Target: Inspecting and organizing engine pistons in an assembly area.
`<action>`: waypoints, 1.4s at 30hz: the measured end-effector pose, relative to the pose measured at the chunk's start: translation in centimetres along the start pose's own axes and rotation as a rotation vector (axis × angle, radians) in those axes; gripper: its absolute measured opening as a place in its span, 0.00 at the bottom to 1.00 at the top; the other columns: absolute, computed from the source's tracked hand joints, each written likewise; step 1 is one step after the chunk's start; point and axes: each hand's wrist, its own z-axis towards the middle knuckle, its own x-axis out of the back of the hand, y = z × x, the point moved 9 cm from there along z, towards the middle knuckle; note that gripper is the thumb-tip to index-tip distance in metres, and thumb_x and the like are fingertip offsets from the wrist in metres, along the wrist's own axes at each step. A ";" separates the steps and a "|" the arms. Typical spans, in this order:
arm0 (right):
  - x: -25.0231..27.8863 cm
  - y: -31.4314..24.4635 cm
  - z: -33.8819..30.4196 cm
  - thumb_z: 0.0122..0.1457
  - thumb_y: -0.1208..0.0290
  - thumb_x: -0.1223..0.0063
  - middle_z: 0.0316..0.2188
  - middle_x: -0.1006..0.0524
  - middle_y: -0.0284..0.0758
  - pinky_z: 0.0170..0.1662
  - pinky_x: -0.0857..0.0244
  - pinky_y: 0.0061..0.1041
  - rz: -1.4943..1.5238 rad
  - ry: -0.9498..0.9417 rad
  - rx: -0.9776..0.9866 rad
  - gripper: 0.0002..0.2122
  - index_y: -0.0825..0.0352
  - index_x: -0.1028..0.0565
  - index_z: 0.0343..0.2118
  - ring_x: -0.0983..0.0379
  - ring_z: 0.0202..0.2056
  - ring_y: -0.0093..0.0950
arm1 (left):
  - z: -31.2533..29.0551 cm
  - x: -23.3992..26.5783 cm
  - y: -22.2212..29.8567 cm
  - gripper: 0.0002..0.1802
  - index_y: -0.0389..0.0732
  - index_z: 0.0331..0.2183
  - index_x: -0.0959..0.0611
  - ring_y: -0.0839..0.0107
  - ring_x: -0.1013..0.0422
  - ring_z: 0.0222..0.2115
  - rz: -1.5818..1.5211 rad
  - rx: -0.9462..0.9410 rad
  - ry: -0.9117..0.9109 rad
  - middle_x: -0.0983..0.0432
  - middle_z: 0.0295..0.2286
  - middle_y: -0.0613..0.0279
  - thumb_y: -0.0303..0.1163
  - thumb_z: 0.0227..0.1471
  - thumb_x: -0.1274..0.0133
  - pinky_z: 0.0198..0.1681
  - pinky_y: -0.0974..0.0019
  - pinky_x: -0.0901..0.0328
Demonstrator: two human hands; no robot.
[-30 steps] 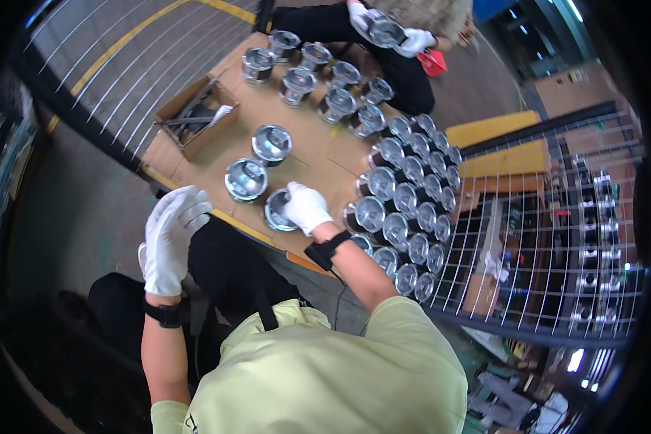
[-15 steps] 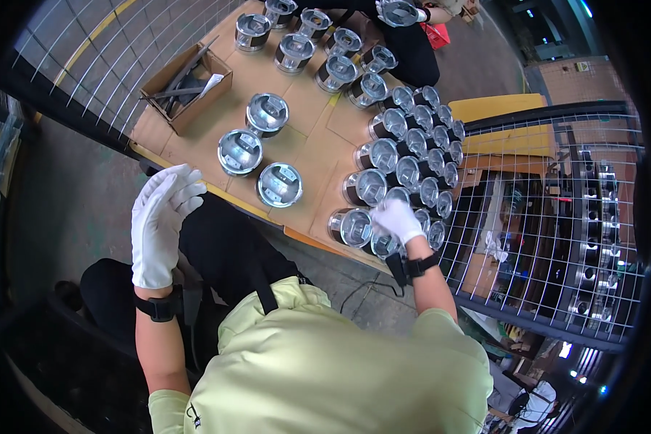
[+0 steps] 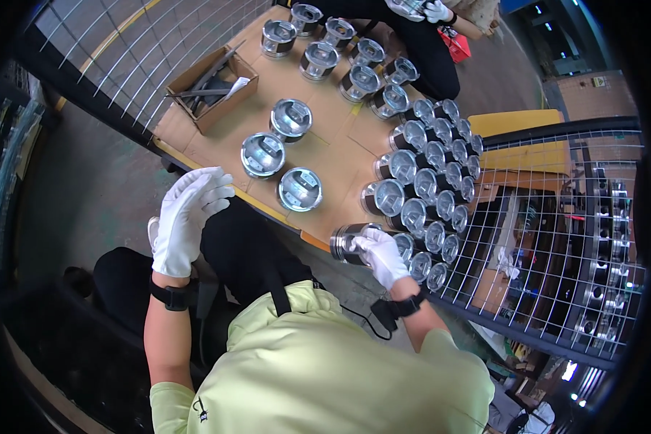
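White-gloved, my right hand (image 3: 383, 253) grips a metal piston (image 3: 346, 243) with a dark skirt, at the near right corner of the table. The piston is tilted, its ringed side toward the left. Beside that hand stand tight rows of shiny pistons (image 3: 413, 215). My left hand (image 3: 193, 210), also gloved, is raised off the table's near left edge with fingers extended and nothing in it. Closest to it on the tabletop are three pistons, one of them a bright piston (image 3: 262, 155) with its crown uppermost.
Brown cardboard (image 3: 333, 155) covers the table. A cardboard box (image 3: 211, 94) with dark strips sits at the left edge. More pistons (image 3: 319, 61) stand at the far side, where another person's gloved hand (image 3: 437, 11) holds a piston. Wire mesh panels (image 3: 528, 239) flank the table.
My right hand has closed on a piston from the near end of the rows and drawn it toward the near edge, tilting it. The whole view has shifted slightly.
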 end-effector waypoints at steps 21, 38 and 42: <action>-19.9 -14.1 0.3 0.64 0.56 0.54 0.45 0.22 0.36 0.50 0.31 0.35 0.328 -0.528 0.371 0.18 0.65 0.26 0.49 0.25 0.45 0.32 | -2.0 -2.1 -0.3 0.21 0.39 0.52 0.20 0.85 0.29 0.35 0.135 0.048 -0.180 0.19 0.40 0.70 0.29 0.56 0.40 0.38 0.78 0.35; -19.1 -18.1 1.0 0.68 0.66 0.57 0.40 0.19 0.37 0.49 0.30 0.28 0.708 -0.583 0.365 0.14 0.69 0.23 0.45 0.23 0.42 0.29 | -3.4 -6.6 -2.1 0.40 0.36 0.64 0.43 0.51 0.33 0.55 -0.262 0.213 -0.511 0.35 0.57 0.47 0.37 0.57 0.45 0.52 0.46 0.30; -19.9 -22.8 -6.3 0.66 0.72 0.55 0.42 0.22 0.36 0.50 0.32 0.25 -0.258 -0.385 1.423 0.12 0.73 0.25 0.47 0.25 0.43 0.26 | -4.8 -8.5 -2.6 0.41 0.36 0.64 0.42 0.32 0.37 0.55 -0.575 0.285 -0.750 0.38 0.58 0.38 0.44 0.57 0.47 0.49 0.31 0.32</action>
